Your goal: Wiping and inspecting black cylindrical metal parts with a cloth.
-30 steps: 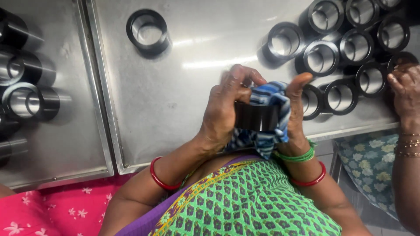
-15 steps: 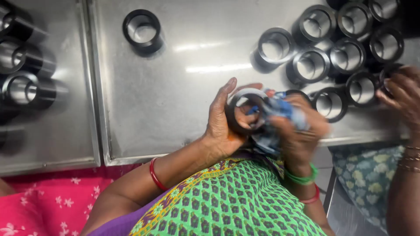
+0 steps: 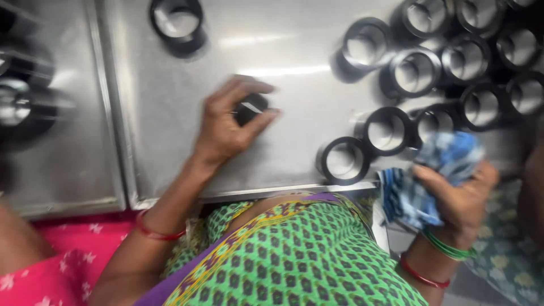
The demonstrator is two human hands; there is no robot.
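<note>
My left hand (image 3: 229, 122) is out over the steel tray (image 3: 170, 141), its fingers closed around a black metal ring (image 3: 251, 107) held low above the tray's surface. My right hand (image 3: 462, 198) sits at the tray's near right edge, clutching a crumpled blue and white cloth (image 3: 436, 170). A black ring (image 3: 343, 160) stands on the tray just left of the cloth. The picture is blurred by motion.
Several more black rings (image 3: 416, 71) crowd the tray's far right. A lone ring (image 3: 177, 21) stands at the far left of the tray. Another tray (image 3: 62, 170) to the left carries dark cylinders (image 3: 17, 105). Someone else's arm (image 3: 532, 181) shows at the right edge.
My hands have come apart. The left one has carried the ring away from the cloth and out to the left over the tray; the right one has dropped to the right with the cloth.
</note>
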